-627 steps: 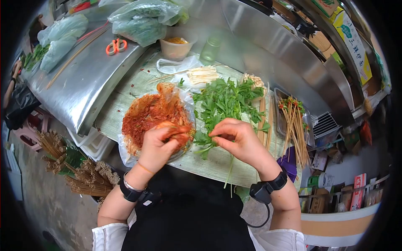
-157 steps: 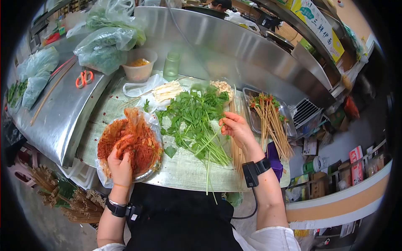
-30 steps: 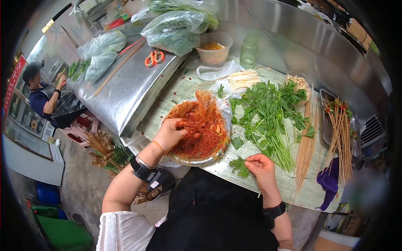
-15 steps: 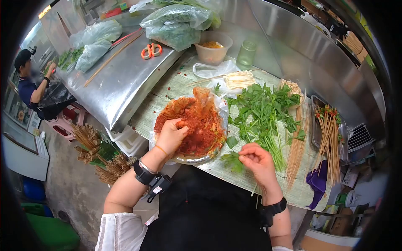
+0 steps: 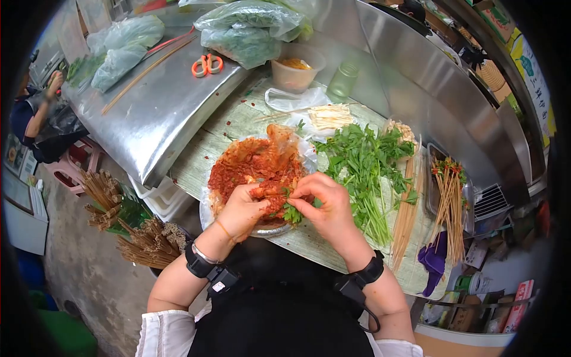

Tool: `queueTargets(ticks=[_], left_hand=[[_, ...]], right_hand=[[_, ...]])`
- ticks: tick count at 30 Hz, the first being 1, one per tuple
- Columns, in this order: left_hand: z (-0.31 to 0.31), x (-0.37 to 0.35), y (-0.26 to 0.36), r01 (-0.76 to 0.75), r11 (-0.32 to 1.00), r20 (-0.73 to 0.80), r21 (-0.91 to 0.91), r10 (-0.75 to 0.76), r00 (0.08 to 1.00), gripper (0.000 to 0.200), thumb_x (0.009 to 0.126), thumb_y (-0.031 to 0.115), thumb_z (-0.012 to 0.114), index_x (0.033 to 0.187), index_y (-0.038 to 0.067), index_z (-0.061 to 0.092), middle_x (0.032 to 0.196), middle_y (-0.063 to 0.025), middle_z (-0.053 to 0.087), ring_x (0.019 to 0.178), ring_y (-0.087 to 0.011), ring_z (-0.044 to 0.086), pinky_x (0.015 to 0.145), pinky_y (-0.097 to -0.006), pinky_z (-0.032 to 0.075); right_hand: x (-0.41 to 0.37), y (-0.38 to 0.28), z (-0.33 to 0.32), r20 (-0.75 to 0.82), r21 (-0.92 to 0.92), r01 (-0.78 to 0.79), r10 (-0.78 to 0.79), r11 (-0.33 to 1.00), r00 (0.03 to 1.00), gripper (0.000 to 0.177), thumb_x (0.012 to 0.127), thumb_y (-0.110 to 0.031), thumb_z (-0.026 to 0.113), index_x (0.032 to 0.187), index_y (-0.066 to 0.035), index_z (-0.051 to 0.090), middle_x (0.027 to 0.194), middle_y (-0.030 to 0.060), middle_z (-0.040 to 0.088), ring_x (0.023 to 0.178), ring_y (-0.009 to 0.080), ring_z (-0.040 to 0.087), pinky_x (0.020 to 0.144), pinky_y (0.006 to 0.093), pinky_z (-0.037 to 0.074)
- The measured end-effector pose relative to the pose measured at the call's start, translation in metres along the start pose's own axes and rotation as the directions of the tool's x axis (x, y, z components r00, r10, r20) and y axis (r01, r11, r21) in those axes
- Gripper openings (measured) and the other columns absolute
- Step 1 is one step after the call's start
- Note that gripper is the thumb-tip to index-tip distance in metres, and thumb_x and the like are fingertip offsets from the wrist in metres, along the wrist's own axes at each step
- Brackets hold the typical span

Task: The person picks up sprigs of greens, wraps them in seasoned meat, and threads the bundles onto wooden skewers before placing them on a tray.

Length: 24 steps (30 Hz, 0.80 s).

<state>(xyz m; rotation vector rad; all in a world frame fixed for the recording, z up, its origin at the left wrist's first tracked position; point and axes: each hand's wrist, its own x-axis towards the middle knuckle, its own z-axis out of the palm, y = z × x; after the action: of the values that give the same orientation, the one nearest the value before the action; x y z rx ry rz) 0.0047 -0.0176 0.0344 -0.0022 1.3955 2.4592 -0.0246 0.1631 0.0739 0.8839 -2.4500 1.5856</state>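
Note:
My left hand (image 5: 237,213) is closed on a piece of food coated in red chilli paste (image 5: 270,191), over the front of a plastic-lined bowl (image 5: 206,205). Chopped red chilli mixture (image 5: 238,163) fills that bowl. With thumb and fingertips, my right hand (image 5: 326,205) pinches a sprig of leafy greens (image 5: 292,215) against the coated piece. Both hands almost meet; what lies inside the left fingers is partly hidden. To the right of the bowl is a pile of long-stemmed leafy greens (image 5: 363,160).
Bamboo skewers (image 5: 405,208) lie right of the greens, beside a tray of loaded skewers (image 5: 450,190). Enoki mushrooms (image 5: 330,117), a tub (image 5: 295,68) and a glass jar (image 5: 343,81) stand behind. Scissors (image 5: 207,65) rest on the steel counter (image 5: 160,113). Another person (image 5: 35,119) is at far left.
My right hand has moved left from beside the greens to the left hand, bringing the sprig against the coated piece. My left hand stays over the bowl. The view has shifted slightly.

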Motion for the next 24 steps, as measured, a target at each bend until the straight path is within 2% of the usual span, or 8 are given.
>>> queueTargets(ticks=[4,5,6,11,13,15,18,24], left_hand=[[-0.004,0.005,-0.010,-0.161,0.869,-0.068,0.468,0.217,0.974,0.027,0.076,-0.007,0.049,0.098,-0.002,0.062,0.090,-0.0047,0.064,0.082,-0.0107,0.060,0.074,-0.0256,0.050],[0.006,0.005,-0.010,-0.159,0.933,-0.104,0.323,0.202,0.974,0.028,0.072,-0.008,0.049,0.095,-0.002,0.064,0.088,-0.0038,0.065,0.080,-0.0096,0.059,0.073,-0.0250,0.049],[0.014,0.003,-0.004,-0.155,0.909,-0.109,0.388,0.212,0.971,0.027,0.072,-0.007,0.049,0.095,-0.002,0.063,0.089,-0.0043,0.065,0.079,-0.0097,0.059,0.073,-0.0247,0.049],[0.010,0.011,-0.015,-0.269,0.888,-0.124,0.373,0.335,0.934,0.026,0.074,-0.011,0.049,0.097,-0.005,0.061,0.092,-0.0055,0.064,0.084,-0.0118,0.059,0.077,-0.0255,0.048],[0.011,0.013,-0.014,-0.269,0.887,-0.114,0.375,0.332,0.937,0.026,0.074,-0.011,0.050,0.097,-0.005,0.061,0.092,-0.0056,0.064,0.084,-0.0120,0.060,0.077,-0.0254,0.048],[0.010,0.014,-0.016,-0.250,0.897,-0.107,0.365,0.308,0.945,0.024,0.075,-0.010,0.051,0.096,-0.005,0.061,0.092,-0.0056,0.064,0.084,-0.0121,0.060,0.077,-0.0254,0.048],[0.014,0.014,-0.014,-0.236,0.902,-0.116,0.361,0.295,0.949,0.023,0.075,-0.010,0.052,0.096,-0.006,0.061,0.091,-0.0054,0.064,0.083,-0.0119,0.060,0.076,-0.0251,0.048],[0.012,0.017,-0.016,-0.245,0.905,-0.111,0.348,0.299,0.948,0.024,0.075,-0.010,0.052,0.096,-0.006,0.061,0.092,-0.0057,0.064,0.082,-0.0120,0.059,0.076,-0.0254,0.048]], right_hand=[[-0.005,0.007,0.004,-0.083,0.000,0.015,-0.015,1.000,0.996,0.011,0.069,-0.004,0.069,0.075,-0.002,0.061,0.081,0.0085,0.060,0.074,0.0233,0.059,0.065,0.0301,0.047],[-0.007,0.009,0.000,-0.058,-0.064,0.042,-0.046,0.997,0.997,0.010,0.072,-0.003,0.069,0.078,-0.001,0.062,0.086,0.0070,0.059,0.070,0.0129,0.058,0.060,0.0249,0.047],[-0.009,0.009,-0.002,-0.108,-0.112,0.125,-0.137,0.986,0.985,0.011,0.072,-0.007,0.068,0.080,-0.004,0.061,0.083,0.0071,0.060,0.076,0.0204,0.060,0.063,0.0288,0.047],[-0.049,0.040,-0.086,-0.316,0.139,-0.404,0.427,0.904,0.847,0.012,0.078,-0.004,0.063,0.091,-0.001,0.063,0.080,0.0057,0.061,0.067,0.0133,0.061,0.060,0.0242,0.047],[-0.075,0.082,-0.148,-0.504,-0.109,-0.510,0.395,0.853,0.768,0.013,0.077,-0.009,0.064,0.087,0.001,0.064,0.076,0.0076,0.064,0.064,0.0143,0.062,0.060,0.0252,0.048],[-0.103,0.092,-0.199,-0.481,-0.764,-0.571,0.324,0.302,0.815,0.017,0.074,-0.016,0.067,0.080,0.000,0.066,0.070,0.0096,0.065,0.063,0.0146,0.063,0.060,0.0261,0.049],[-0.123,0.115,-0.224,-0.550,-0.680,-0.734,0.653,0.012,0.520,0.021,0.070,-0.021,0.069,0.074,0.000,0.066,0.064,0.0121,0.064,0.059,0.0152,0.063,0.059,0.0276,0.049],[-0.129,0.129,-0.229,-0.493,-0.271,-0.909,0.765,0.318,0.415,0.018,0.077,-0.018,0.067,0.070,-0.002,0.062,0.057,0.0071,0.061,0.052,0.0124,0.059,0.047,0.0259,0.045]])
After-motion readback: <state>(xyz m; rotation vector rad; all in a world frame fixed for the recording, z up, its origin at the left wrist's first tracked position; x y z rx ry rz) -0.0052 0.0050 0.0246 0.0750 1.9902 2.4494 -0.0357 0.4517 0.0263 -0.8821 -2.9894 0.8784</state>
